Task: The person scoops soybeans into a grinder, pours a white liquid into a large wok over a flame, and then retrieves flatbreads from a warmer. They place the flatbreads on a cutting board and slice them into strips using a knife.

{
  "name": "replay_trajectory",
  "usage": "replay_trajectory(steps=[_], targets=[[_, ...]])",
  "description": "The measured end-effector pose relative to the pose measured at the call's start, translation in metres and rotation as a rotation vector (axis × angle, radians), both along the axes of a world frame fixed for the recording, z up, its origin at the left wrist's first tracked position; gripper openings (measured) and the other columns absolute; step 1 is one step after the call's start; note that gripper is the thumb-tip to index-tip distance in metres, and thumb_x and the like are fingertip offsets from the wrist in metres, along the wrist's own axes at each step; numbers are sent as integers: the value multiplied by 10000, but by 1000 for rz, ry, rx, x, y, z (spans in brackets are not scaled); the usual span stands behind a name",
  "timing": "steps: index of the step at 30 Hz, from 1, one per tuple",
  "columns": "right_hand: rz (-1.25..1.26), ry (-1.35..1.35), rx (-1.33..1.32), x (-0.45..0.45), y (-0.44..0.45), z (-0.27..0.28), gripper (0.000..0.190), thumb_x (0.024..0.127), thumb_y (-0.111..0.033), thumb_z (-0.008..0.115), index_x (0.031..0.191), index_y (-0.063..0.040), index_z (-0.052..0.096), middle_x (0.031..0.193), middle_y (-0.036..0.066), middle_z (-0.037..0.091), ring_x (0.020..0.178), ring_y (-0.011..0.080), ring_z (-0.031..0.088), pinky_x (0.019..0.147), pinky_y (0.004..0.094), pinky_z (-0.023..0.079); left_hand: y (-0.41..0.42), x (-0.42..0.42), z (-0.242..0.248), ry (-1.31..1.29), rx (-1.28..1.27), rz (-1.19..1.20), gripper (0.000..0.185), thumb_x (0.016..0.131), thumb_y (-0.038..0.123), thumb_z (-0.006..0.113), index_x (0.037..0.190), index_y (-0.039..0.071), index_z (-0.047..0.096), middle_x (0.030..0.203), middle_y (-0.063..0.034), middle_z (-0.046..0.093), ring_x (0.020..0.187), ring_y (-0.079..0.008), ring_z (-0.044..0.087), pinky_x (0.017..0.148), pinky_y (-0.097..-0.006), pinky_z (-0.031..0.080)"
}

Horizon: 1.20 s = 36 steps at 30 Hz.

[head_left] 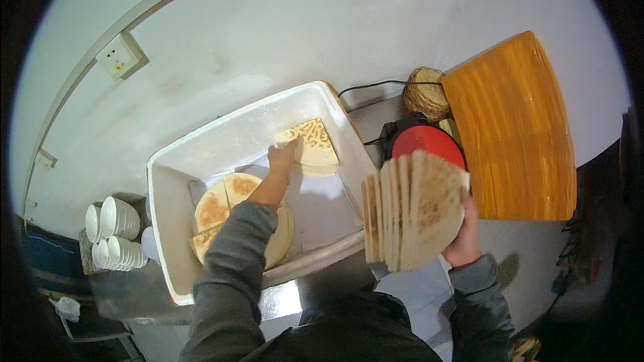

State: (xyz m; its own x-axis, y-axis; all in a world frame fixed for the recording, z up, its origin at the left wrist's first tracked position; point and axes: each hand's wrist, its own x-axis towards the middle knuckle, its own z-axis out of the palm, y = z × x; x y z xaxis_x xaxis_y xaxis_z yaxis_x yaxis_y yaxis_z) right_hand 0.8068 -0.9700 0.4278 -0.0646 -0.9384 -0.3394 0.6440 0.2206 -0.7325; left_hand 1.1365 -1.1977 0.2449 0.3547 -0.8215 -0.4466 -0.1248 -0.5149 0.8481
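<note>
A white foam box (173, 226) with a pale liner stands before me. Inside it, at the back right, lies a stack of flatbread wedges (319, 143). My left hand (283, 163) reaches into the box and grips that stack at its left end, the lower fingers hidden. Round flatbreads (209, 211), the top one cut into wedges, lie at the box's left, partly covered by my left forearm. Outside the right front corner, my right hand (465, 241) holds up a thick stack of flatbread pieces (427, 211), slightly blurred, with their cut edges facing left.
Stacked white bowls (121, 218) stand left of the box. To its right are a red round surface (427, 141) on a black object, a wicker basket (426, 94) and an orange wood-patterned panel (508, 136). A black cable (387, 82) runs behind. The wall carries a socket (119, 55).
</note>
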Motion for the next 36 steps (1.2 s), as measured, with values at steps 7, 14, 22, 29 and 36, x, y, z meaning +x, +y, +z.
replay_trajectory(steps=[7, 14, 22, 29, 36], targets=[[-129, -51, -567, 50, -62, 75, 592, 989, -481, 423, 1420, -77, 396, 1355, 96, 526, 1221, 237, 535, 1033, 401, 439, 143, -75, 183, 717, -504, -803, 659, 907, 229, 656, 1460, 101, 320, 1424, -106, 437, 1295, -219, 423, 1087, -382, 342], [-115, 170, -663, 134, -83, 34, 558, 901, -242, 675, 1340, 1, 429, 1295, 133, 520, 1191, 252, 521, 997, 363, 431, 133, -97, 226, 1185, -775, -192, 643, 952, 441, 548, 1445, 87, 335, 1442, -98, 448, 1318, -264, 440, 1094, -458, 360], [130, 1530, -535, 77, -41, -66, 652, 863, -156, 611, 1404, 66, 322, 1326, 286, 443, 1196, 431, 487, 996, 474, 418, 91, 10, 151, 929, -350, -81, 657, 876, 515, 591, 1385, 126, 448, 1352, -74, 540, 1203, -240, 547, 966, -421, 463], [227, 1618, -457, 74, -40, -82, 646, 827, -69, 547, 1417, 59, 318, 1333, 280, 438, 1186, 440, 489, 972, 471, 437, 50, -13, 69, 855, -248, 15, 681, 855, 549, 612, 1359, 116, 460, 1316, -79, 554, 1210, -252, 519, 979, -449, 421], [199, 1615, -514, 73, -38, -79, 656, 795, -14, 528, 1413, 67, 325, 1325, 273, 440, 1173, 425, 496, 978, 465, 434, 10, -15, 48, 48, 157, -147, 1014, 768, 878, 335, 1172, -24, 564, 913, -187, 638, 809, -301, 671, 640, -428, 574]])
